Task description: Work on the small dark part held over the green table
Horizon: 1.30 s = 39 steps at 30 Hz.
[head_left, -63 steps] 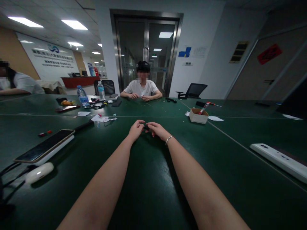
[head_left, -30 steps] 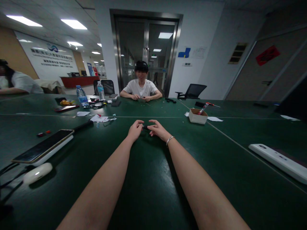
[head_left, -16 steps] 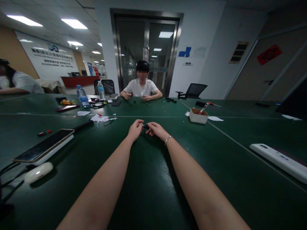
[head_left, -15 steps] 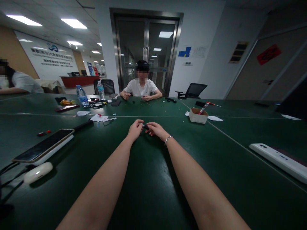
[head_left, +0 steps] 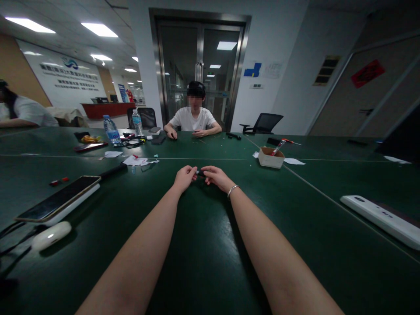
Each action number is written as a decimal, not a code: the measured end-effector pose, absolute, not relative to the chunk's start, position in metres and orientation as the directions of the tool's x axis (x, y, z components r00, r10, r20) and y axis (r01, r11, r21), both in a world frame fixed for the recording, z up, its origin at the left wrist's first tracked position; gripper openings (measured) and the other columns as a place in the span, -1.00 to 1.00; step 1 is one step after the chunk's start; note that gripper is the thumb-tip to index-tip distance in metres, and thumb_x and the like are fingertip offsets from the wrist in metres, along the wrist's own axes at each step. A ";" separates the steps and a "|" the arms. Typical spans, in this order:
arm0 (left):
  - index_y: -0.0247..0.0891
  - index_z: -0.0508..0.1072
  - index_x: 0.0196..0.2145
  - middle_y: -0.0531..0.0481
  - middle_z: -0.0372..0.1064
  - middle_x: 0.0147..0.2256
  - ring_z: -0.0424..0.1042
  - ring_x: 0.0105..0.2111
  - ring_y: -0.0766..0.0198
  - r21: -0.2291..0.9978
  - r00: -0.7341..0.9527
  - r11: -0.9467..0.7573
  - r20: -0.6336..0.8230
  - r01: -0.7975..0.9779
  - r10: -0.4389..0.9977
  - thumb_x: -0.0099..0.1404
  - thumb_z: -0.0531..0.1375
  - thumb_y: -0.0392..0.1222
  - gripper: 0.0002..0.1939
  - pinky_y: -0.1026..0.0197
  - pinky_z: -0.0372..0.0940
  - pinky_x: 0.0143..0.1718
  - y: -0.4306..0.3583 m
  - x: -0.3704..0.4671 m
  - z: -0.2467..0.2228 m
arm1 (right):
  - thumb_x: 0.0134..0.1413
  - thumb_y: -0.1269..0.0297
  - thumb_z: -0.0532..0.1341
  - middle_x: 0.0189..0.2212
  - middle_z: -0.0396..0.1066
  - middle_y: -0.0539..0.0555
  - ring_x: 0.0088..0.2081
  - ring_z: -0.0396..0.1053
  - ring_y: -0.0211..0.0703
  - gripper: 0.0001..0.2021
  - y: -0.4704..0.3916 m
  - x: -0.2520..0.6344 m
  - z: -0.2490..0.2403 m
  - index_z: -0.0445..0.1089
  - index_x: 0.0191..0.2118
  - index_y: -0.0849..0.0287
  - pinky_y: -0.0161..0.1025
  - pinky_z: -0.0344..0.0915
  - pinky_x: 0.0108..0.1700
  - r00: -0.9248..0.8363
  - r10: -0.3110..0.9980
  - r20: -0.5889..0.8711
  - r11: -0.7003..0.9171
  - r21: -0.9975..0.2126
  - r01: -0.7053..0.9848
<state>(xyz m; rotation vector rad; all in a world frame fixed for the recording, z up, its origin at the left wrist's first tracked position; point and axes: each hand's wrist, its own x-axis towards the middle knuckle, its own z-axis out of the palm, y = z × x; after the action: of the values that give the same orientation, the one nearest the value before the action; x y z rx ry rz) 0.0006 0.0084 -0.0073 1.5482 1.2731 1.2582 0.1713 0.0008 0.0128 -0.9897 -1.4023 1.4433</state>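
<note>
Between my two hands is a small black piece with a silvery end, held just over the green table. My left hand pinches the silvery end between thumb and fingers. From the other side, my right hand grips the black end, its lower fingers curled beneath. A metal bracelet circles my right wrist. The piece is too small and partly covered by fingertips, so I cannot tell its exact kind.
On the left lie a phone on a white block, a white rounded device and paper scraps. To the right are a small box with tools and a long white device. A person sits opposite, beyond bottles.
My right hand has shifted slightly right, and more of the small black piece shows between my hands. The person opposite has lowered one hand to the table.
</note>
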 end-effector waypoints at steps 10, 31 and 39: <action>-0.24 0.44 -0.26 0.04 0.31 -0.48 0.28 -0.50 0.36 0.938 0.113 -0.251 0.230 0.240 0.967 0.19 0.06 -0.19 -0.78 0.33 0.17 -0.51 0.004 0.002 -0.004 | 0.11 0.53 0.14 -0.54 0.41 0.03 -0.62 0.31 -0.39 -0.86 0.001 0.172 0.013 0.41 -0.25 0.27 -0.46 0.30 -0.57 -0.339 0.940 0.026 -0.005 -0.996 -0.090; -0.25 0.43 -0.22 0.07 0.31 -0.53 0.29 -0.54 0.38 0.938 0.148 -0.260 0.231 0.230 0.962 0.23 0.03 -0.16 -0.75 0.33 0.17 -0.51 0.010 0.002 -0.010 | 0.10 0.56 0.13 -0.55 0.41 0.03 -0.63 0.32 -0.38 -0.85 0.002 0.172 0.013 0.42 -0.27 0.28 -0.45 0.31 -0.59 -0.305 0.952 0.028 -0.011 -0.992 -0.127; -0.23 0.36 -0.21 0.07 0.34 -0.49 0.32 -0.54 0.38 0.940 0.098 -0.241 0.223 0.243 0.970 0.22 0.08 -0.15 -0.80 0.32 0.20 -0.49 0.005 0.004 -0.006 | 0.11 0.53 0.14 -0.57 0.41 0.03 -0.62 0.34 -0.37 -0.87 0.003 0.173 0.011 0.42 -0.26 0.28 -0.44 0.33 -0.57 -0.306 0.952 0.021 -0.026 -0.989 -0.149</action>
<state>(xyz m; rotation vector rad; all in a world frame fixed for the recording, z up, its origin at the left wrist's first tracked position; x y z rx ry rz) 0.0038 0.0050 -0.0055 1.6092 1.2206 1.1965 0.1733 0.0031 0.0114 -0.9325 -1.3134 1.5038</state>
